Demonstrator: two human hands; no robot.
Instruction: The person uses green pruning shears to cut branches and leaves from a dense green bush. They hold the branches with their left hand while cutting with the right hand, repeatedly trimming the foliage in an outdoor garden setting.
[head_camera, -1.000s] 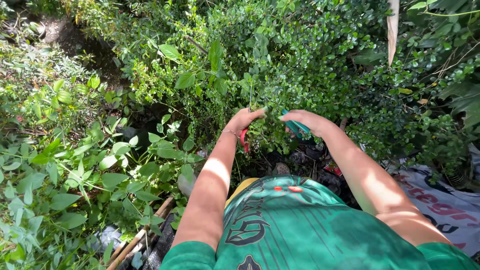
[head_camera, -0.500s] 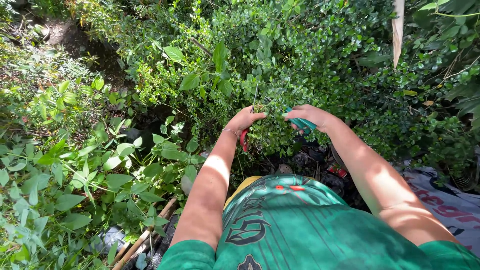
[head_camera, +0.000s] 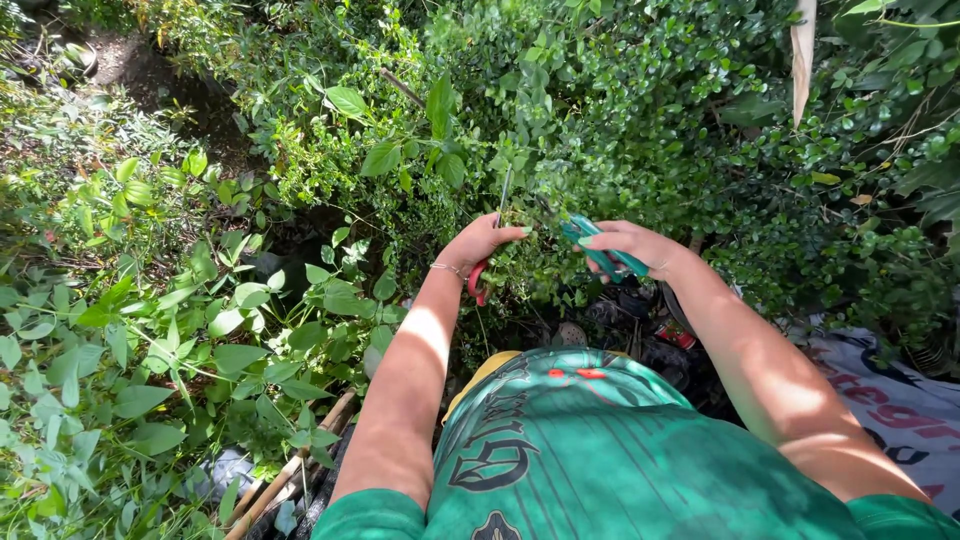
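Trimming in hand: left hand clamps the red shear handle, right hand the teal handle. Blades sit spread in the small-leaved hedge. Next cut calls for squeezing both handles together.

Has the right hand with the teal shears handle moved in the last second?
Yes. The right hand has shifted slightly right and down, judged against the pale dry leaf, though the camera moved a little too.

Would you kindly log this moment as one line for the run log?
left hand: grips red handle | right hand: grips teal handle | shears in small-leaved shrub
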